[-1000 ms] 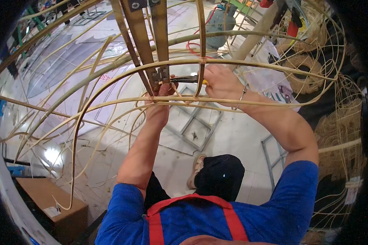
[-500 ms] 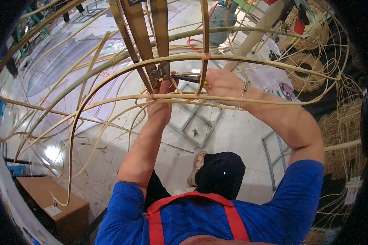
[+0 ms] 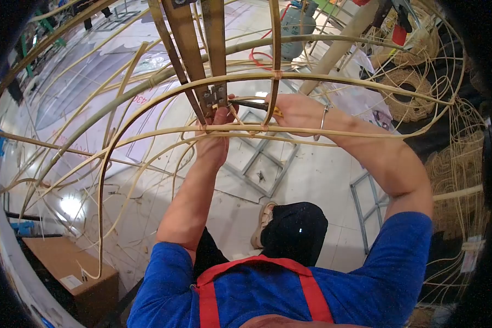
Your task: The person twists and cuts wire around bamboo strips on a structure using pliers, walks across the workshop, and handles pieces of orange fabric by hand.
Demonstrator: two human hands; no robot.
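My right hand (image 3: 295,113) is closed round the yellow handles of dark pliers (image 3: 251,103), whose jaws point left to the metal hinge (image 3: 214,97). That hinge sits at the lower end of brown slats (image 3: 189,44). My left hand (image 3: 218,121) grips the slat end at the hinge from below, thumb in front and the other fingers mostly hidden behind. Curved bamboo strips (image 3: 235,80) cross in front of both wrists, joined by an upright strip (image 3: 276,49) beside my right hand.
Grey metal frames (image 3: 281,177) lie on the floor below. A cardboard box (image 3: 74,268) stands at the lower left. Coils of cord (image 3: 407,95) are at the right, a gas cylinder (image 3: 296,33) at the top. Printed sheets (image 3: 93,109) cover floor at the left.
The slats and hinge have shifted slightly upward in view since the first frame. My right hand has turned a little round the pliers, its wrist now higher. My left hand keeps its hold.
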